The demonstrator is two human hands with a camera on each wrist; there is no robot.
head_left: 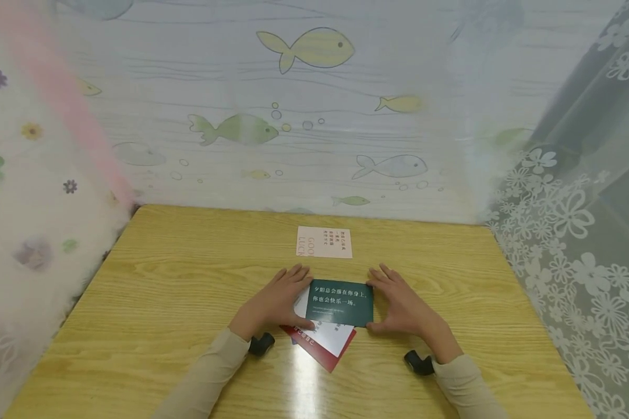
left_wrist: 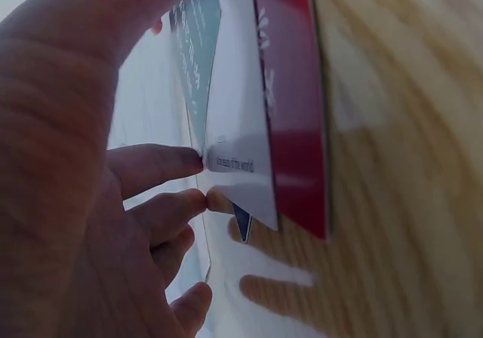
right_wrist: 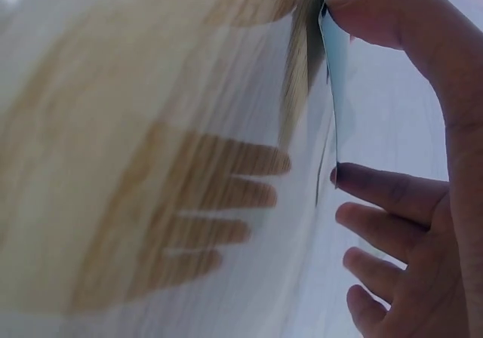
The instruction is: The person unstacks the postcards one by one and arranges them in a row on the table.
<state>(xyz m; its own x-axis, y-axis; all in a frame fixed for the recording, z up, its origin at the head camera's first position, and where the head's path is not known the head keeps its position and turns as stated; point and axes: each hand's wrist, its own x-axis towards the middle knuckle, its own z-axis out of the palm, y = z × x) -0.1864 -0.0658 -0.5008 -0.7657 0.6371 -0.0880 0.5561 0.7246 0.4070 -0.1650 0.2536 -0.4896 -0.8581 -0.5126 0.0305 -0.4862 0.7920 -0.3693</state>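
Note:
Between my two hands lies a dark green card (head_left: 340, 302) with white writing, on top of a small fanned pile. My right hand (head_left: 403, 305) holds its right side, thumb at the near corner and index finger at the far one, as the right wrist view also shows. At the left side, my left hand (head_left: 278, 299) grips the green card's edge between thumb and index finger. Under it are a white card (head_left: 332, 337) and a red card (head_left: 320, 356), both turned at an angle. A dark blue corner (left_wrist: 241, 223) peeks out beneath in the left wrist view.
A pale card (head_left: 325, 242) printed GOOD LUCK lies farther back on the wooden table (head_left: 188, 279). Behind the table hangs a fish-print curtain (head_left: 314, 116), with flowered curtains at both sides. Black wrist devices (head_left: 262, 344) sit at both wrists.

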